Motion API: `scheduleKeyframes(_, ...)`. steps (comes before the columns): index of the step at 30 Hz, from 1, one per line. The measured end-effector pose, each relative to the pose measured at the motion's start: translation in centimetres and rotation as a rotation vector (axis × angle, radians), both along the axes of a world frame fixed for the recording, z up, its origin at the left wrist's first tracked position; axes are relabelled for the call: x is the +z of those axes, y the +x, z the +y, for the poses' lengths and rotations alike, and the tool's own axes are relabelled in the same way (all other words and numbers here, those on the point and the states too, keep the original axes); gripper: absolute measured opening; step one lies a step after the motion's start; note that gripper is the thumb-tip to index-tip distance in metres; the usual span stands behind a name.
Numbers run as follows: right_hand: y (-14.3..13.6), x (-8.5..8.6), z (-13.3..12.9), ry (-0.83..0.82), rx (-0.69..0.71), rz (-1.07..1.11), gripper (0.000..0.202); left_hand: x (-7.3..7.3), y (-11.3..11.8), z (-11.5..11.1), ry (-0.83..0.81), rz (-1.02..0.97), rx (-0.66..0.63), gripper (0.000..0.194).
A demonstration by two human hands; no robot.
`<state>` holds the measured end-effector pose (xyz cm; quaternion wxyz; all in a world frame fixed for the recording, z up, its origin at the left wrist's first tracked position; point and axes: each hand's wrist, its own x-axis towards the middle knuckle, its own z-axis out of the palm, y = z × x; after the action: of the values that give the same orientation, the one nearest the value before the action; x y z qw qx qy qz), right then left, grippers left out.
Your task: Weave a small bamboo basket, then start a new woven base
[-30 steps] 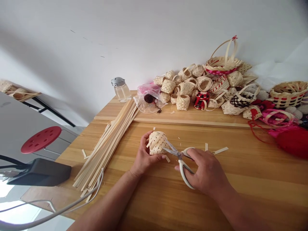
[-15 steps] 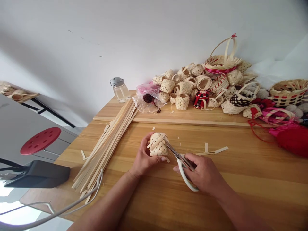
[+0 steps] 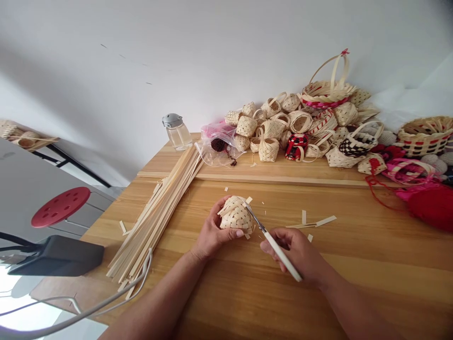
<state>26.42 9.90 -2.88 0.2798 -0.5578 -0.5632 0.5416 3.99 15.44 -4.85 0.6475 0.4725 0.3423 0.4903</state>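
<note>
A small woven ball-like basket (image 3: 236,215) rests in my left hand (image 3: 214,231), whose fingers wrap round its left side while the thumb presses near its lower edge. My right hand (image 3: 295,252) is closed round the white handle of a pair of scissors (image 3: 279,252). The blades point up and left, and their tips reach the basket's upper right, beside a short strip end (image 3: 248,200) standing out there. Whether the tips touch the weave is too small to tell.
Long pale strips (image 3: 159,212) lie at the left of the wooden table (image 3: 354,283). Small cut pieces (image 3: 325,220) lie at the right. Behind are a bottle (image 3: 178,134), a plastic bag (image 3: 219,151), many woven baskets (image 3: 300,122) and red yarn (image 3: 430,205). A cable (image 3: 116,295) crosses the lower left.
The scissors have turned in my right hand, so the handle shows edge-on. The basket has tilted slightly in my left hand. Another small cut piece lies on the table at the right.
</note>
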Motion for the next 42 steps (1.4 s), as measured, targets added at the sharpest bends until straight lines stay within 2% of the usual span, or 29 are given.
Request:
scheduleKeyframes(2,-0.29,0.14,-0.14,0.252,-0.096,-0.305,0.040,0.10,0.07,0.06,0.011,0.008,0.039,0.095)
scheduleKeyframes(4,-0.40,0.25,-0.26,0.400,-0.129,-0.512,0.042,0.22,0.13,0.08,0.022,0.012,0.060,0.095)
scheduleKeyframes(9,-0.31,0.36,-0.42,0.465,-0.115,-0.651,0.044,0.46,0.05,0.04,0.010,0.015,0.040,0.100)
scheduleKeyframes(19,-0.41,0.02,-0.49,0.496,-0.079,-0.711,0.039,0.51,-0.38,0.09,-0.042,0.022,0.027,0.103)
scheduleKeyframes(24,-0.49,-0.01,-0.47,0.459,-0.052,-0.718,0.039,0.54,-0.32,-0.01,-0.056,0.017,0.040,0.104)
scheduleKeyframes(30,-0.62,0.13,-0.40,0.444,-0.064,-0.638,0.044,0.65,-0.37,0.03,-0.052,0.047,0.048,0.105)
scheduleKeyframes(37,-0.26,0.30,-0.23,0.258,0.000,-0.403,0.044,0.26,-0.28,0.17,-0.030,0.015,0.054,0.109)
scheduleKeyframes(42,-0.32,-0.08,-0.28,0.242,-0.023,-0.393,0.045,-0.26,-0.29,0.37,-0.030,0.008,0.077,0.097)
